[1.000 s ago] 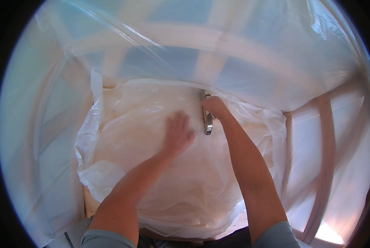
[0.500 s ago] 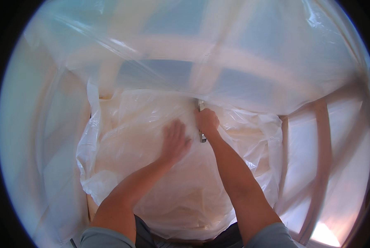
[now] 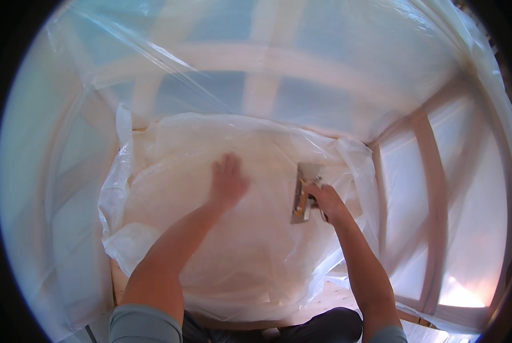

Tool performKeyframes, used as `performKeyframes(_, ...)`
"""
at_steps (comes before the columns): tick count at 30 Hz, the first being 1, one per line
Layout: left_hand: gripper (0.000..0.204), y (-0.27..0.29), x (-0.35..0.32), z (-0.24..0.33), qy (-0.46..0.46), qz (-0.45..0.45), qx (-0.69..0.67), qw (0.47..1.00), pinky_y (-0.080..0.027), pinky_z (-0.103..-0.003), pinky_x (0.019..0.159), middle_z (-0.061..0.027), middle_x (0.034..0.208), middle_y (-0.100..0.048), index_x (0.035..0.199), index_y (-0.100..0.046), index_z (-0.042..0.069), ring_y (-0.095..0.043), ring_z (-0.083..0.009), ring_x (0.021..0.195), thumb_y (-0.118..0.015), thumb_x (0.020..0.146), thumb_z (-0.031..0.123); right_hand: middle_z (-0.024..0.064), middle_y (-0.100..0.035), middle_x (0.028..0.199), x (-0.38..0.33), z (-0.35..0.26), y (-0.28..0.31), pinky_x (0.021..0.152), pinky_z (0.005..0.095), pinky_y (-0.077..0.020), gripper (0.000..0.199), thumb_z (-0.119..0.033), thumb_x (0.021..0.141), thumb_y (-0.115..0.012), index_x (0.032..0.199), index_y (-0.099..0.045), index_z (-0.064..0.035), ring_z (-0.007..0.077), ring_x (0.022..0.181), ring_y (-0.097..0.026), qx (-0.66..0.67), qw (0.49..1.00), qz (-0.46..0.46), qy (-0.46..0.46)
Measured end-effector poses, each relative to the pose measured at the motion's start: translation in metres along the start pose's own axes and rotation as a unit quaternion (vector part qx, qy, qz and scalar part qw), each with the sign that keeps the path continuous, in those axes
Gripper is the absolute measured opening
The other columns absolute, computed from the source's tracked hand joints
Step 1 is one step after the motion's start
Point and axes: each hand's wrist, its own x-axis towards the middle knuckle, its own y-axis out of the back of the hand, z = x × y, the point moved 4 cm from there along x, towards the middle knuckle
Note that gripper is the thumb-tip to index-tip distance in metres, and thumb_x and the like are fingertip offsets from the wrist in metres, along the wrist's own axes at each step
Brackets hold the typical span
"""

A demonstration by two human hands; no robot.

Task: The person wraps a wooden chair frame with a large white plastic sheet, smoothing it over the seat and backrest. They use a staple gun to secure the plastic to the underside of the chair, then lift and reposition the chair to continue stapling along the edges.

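My right hand (image 3: pixel 326 203) is closed around the handle of a metal staple gun (image 3: pixel 299 201), slightly smeared by motion. It is raised over the right part of a translucent plastic sheet (image 3: pixel 256 251), and I cannot tell whether the tool touches the sheet. Fingers apart, my left hand (image 3: pixel 229 182) lies flat on the sheet or just over it, left of the tool; its fingertips are blurred. The sheet is wrinkled, with a bunched, folded border (image 3: pixel 114 197) along its left side.
Plastic film (image 3: pixel 187 91) stretches over a pale frame at the far side. More film covers the right side, where a wooden stud (image 3: pixel 433 200) shows through. A bare strip of wood (image 3: pixel 333 300) shows near my knee (image 3: pixel 330 323) at the lower right.
My right hand has moved right and nearer with the staple gun, which is now turned to show its side. My left hand has shifted slightly left and farther away.
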Motion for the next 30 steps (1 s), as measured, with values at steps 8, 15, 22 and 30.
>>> performKeyframes(8, 0.063, 0.037, -0.042, 0.007, -0.151, -0.021, -0.063, 0.986, -0.025, -0.048, 0.116, -0.0193, 0.154, -0.032, 0.143, -0.04, 0.001, -0.029, -0.0356, 0.143, -0.056, 0.093, 0.036, 0.0161, -0.065, 0.098, -0.133, 0.101, 0.059, 0.086, 0.0431, -0.0549, 0.04, -0.028, 0.092, -0.062, 0.111, -0.06, 0.007, 0.0252, 0.091, -0.066, 0.285, 0.952, 0.105, -0.037)
performKeyframes(15, 0.044, 0.09, -0.244, 0.034, -0.48, -0.123, -0.197, 0.846, -0.048, -0.043, 0.091, -0.015, 0.114, -0.06, 0.114, -0.06, 0.001, -0.059, -0.0332, 0.101, -0.069, 0.085, 0.033, 0.0132, -0.064, 0.096, -0.153, 0.098, 0.062, 0.084, 0.0437, -0.0521, 0.034, -0.029, 0.093, -0.062, 0.11, -0.059, 0.0007, 0.0253, 0.089, -0.064, 0.353, 0.929, 0.072, 0.081)
performKeyframes(22, 0.043, 0.077, -0.332, 0.029, -0.466, -0.38, -0.198, 0.774, -0.05, -0.037, 0.081, -0.0136, 0.103, -0.062, 0.116, -0.062, 0.009, -0.061, -0.0281, 0.092, -0.07, 0.085, 0.037, 0.0119, -0.065, 0.097, -0.161, 0.101, 0.038, 0.089, 0.0415, -0.0508, 0.036, -0.026, 0.093, -0.063, 0.114, -0.058, 0.0021, 0.0247, 0.09, -0.064, 0.394, 0.917, 0.017, 0.05)
performKeyframes(30, 0.056, 0.035, -0.376, 0.027, -0.25, -0.78, -0.326, 0.473, -0.044, -0.038, 0.101, -0.0179, 0.126, -0.062, 0.142, -0.051, 0.009, -0.059, -0.0289, 0.115, -0.058, 0.095, 0.039, 0.0093, -0.07, 0.092, -0.199, 0.136, -0.008, 0.081, 0.0303, -0.0489, 0.033, -0.027, 0.088, -0.061, 0.1, -0.069, 0.0028, 0.0176, 0.089, -0.064, 0.063, 0.99, -0.078, -0.102)
